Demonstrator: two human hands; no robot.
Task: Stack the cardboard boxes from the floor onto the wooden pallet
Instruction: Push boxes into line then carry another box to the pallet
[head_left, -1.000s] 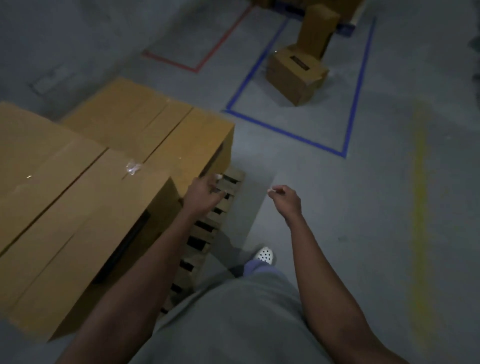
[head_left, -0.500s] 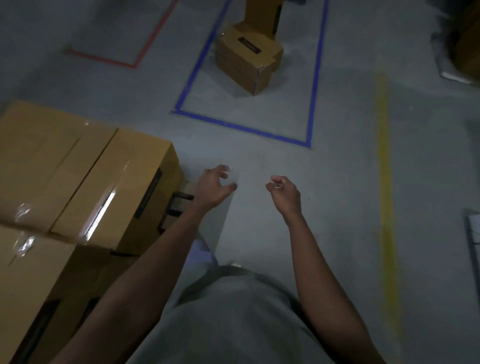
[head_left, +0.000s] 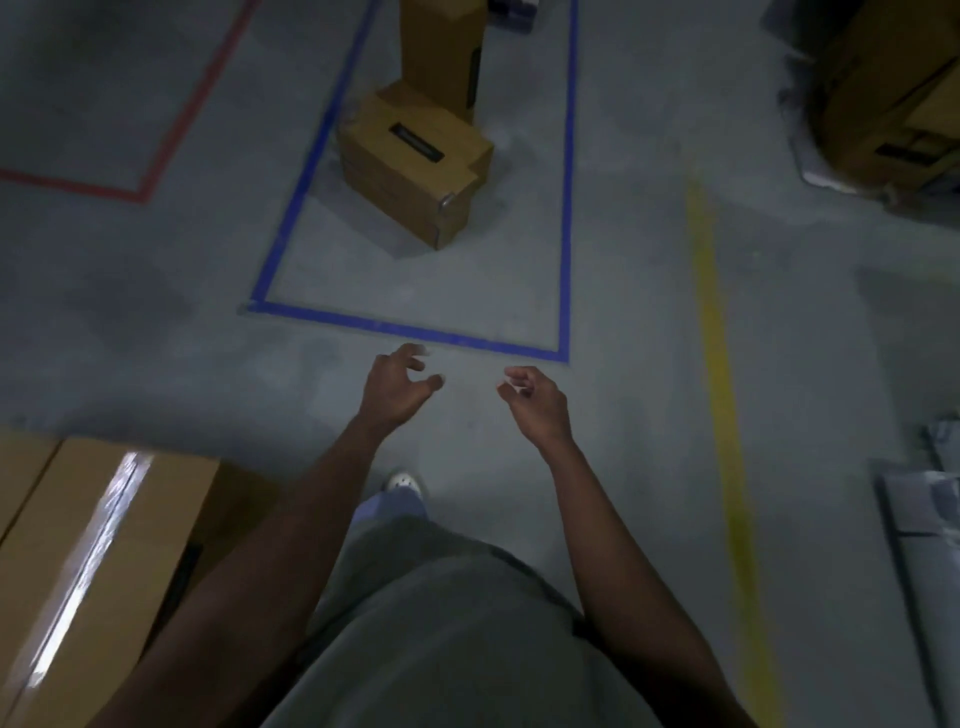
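Well, near on the left sits a taped cardboard box. Farther off, inside the blue tape outline, a squat cardboard box lies on the floor, with a tall box upright just behind it. The left hand and right hand hover loosely curled, holding nothing. A yellow line runs along the right.

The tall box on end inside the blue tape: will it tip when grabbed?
Probably tippy: the tall box stands on its narrow end. Likely stiff, since its edges look straight. The low box close in front may brace it.
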